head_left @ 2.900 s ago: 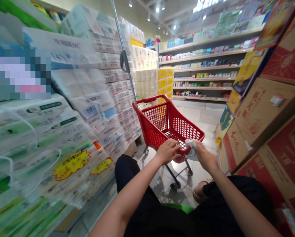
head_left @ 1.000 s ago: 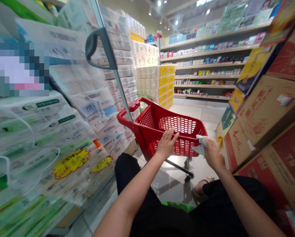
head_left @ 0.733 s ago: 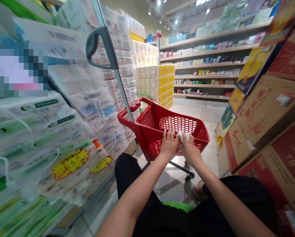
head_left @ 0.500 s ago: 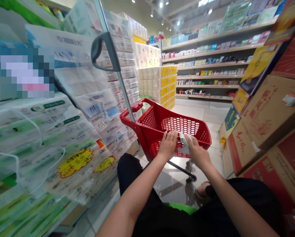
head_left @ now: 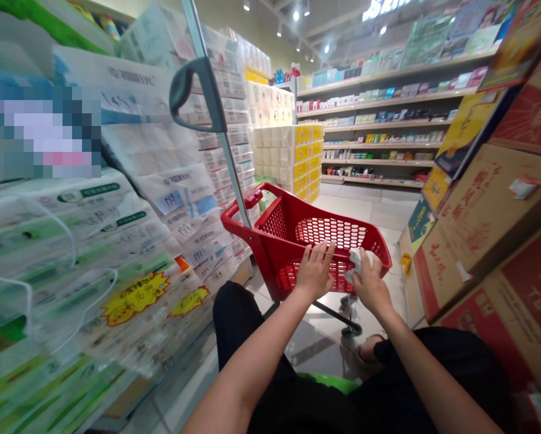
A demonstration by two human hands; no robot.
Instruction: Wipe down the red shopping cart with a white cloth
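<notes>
A red plastic shopping cart (head_left: 270, 265) with perforated walls stands in front of my knees, its long metal handle pole rising at the left with a dark grey grip (head_left: 198, 94) on top. My left hand (head_left: 315, 276) lies on the cart's near side, with fingers stretched out and slightly spread over the rim. Farther right along the same side, my right hand (head_left: 373, 286) presses a crumpled white cloth (head_left: 355, 262) against the rim. It could be a wipe; the fingers cover part of it.
Stacked tissue packs (head_left: 193, 217) with price signs fill the left side. Cardboard boxes (head_left: 491, 205) are piled close on the right. Behind the cart stand toilet paper packs (head_left: 288, 158) and shelves (head_left: 379, 108) of small goods. A green seat (head_left: 329, 381) shows beneath me.
My right hand has slid right along the rim with the cloth, toward the cart's far end. The left hand has shifted slightly right, and its fingers are more spread.
</notes>
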